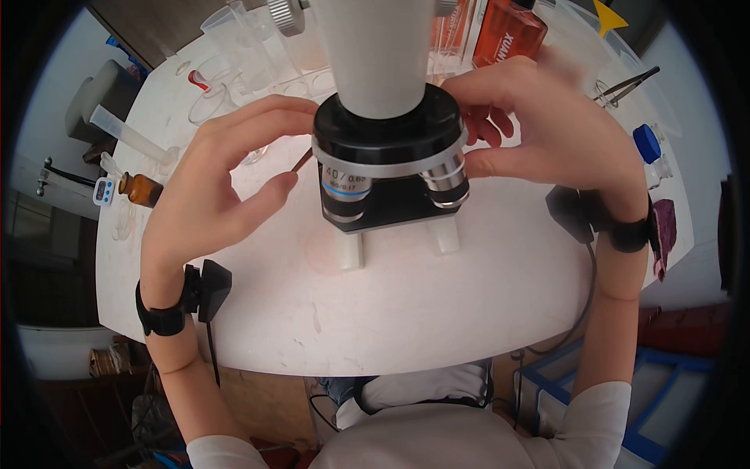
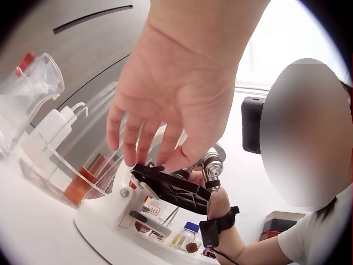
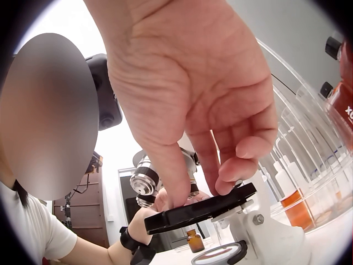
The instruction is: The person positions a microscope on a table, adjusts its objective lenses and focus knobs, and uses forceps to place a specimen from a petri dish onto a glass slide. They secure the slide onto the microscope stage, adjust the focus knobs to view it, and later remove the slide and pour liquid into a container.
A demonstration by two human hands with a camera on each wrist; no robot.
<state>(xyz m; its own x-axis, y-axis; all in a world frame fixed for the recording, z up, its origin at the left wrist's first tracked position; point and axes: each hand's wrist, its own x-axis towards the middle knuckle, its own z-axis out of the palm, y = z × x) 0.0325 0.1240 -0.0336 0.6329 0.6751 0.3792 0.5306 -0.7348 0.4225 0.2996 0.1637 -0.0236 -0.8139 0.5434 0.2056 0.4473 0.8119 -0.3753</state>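
A white microscope (image 1: 380,59) with a black nosepiece and silver objectives (image 1: 346,190) stands upright between both hands. My left hand (image 1: 226,168) reaches to the left side of its black stage (image 2: 171,187), fingers extended and thumb apart from them. In the left wrist view its fingertips overlap the stage's far edge. My right hand (image 1: 539,125) is at the other side, thumb lowered to the stage and the other fingers bent. Fingertips of the right hand come right down to the stage top in the right wrist view; I cannot tell whether they pinch something there.
Behind the microscope are clear glassware and a red bottle (image 1: 509,33). An amber bottle (image 1: 142,189), a measuring cylinder (image 1: 133,134) and a small timer (image 1: 103,191) are at the left. Tweezers (image 1: 637,84) and a blue-capped jar (image 1: 647,144) sit at the right, beside a purple cloth (image 1: 664,234).
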